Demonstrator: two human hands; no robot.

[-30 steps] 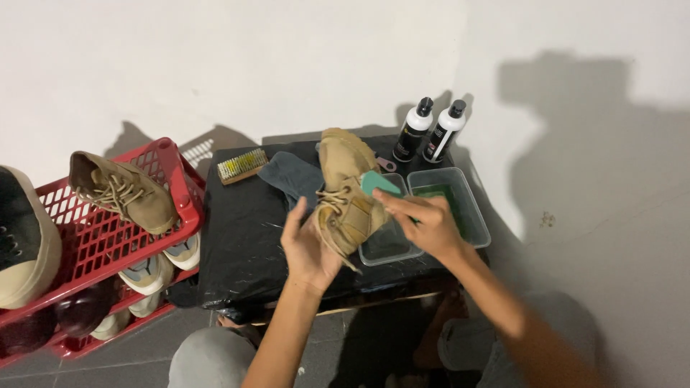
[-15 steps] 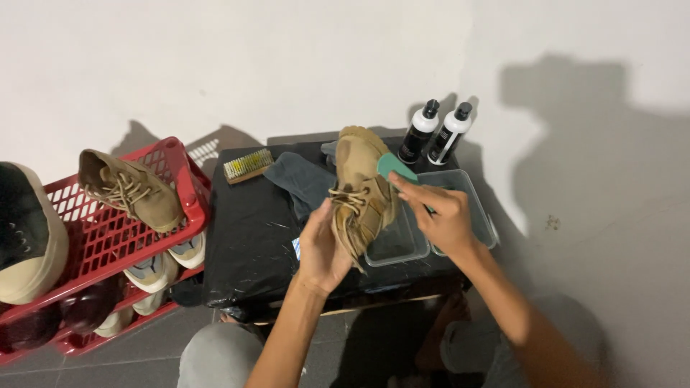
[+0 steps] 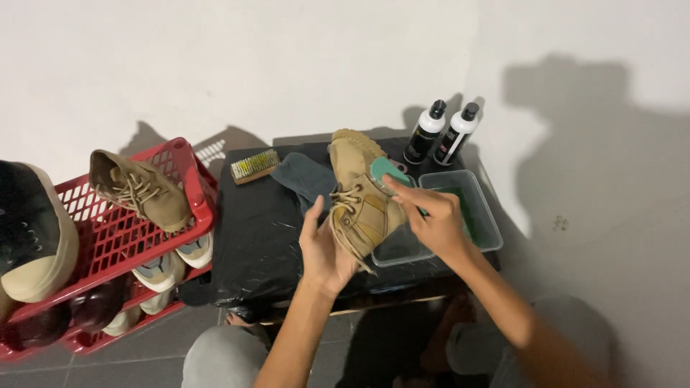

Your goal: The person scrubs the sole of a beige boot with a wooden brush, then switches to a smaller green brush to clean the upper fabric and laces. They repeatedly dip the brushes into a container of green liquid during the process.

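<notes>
The left hand [image 3: 327,251] holds a tan boot [image 3: 363,197] from below, with the fingers open and pressed on its side near the laces. The right hand [image 3: 431,219] is closed around a green brush [image 3: 384,171] and presses it on the upper part of the boot. The boot is between both hands, lifted above the black table [image 3: 259,230]. Just under the right hand stands a clear tub [image 3: 481,215]. Behind this hand are two bottles [image 3: 442,133]. Beyond the left hand lie a grey cloth [image 3: 305,176] and a wooden brush [image 3: 254,166]. Far to the left of the left hand is a red rack [image 3: 108,244] with shoes.
</notes>
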